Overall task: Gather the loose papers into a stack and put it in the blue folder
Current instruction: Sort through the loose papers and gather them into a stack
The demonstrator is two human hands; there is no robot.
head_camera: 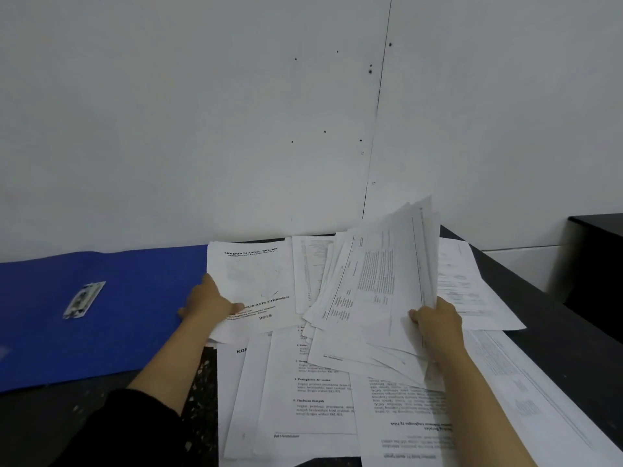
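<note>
The blue folder lies open and flat on the left of the dark table, its metal clip showing. Loose printed papers are spread over the middle and right of the table. My left hand grips the left edge of a title page that overlaps the folder's right edge. In my right hand is a fanned bunch of sheets, lifted and tilted up off the pile.
A white wall rises right behind the table. The dark table ends in an edge at the right, with more dark furniture beyond it. One sheet lies near that right edge.
</note>
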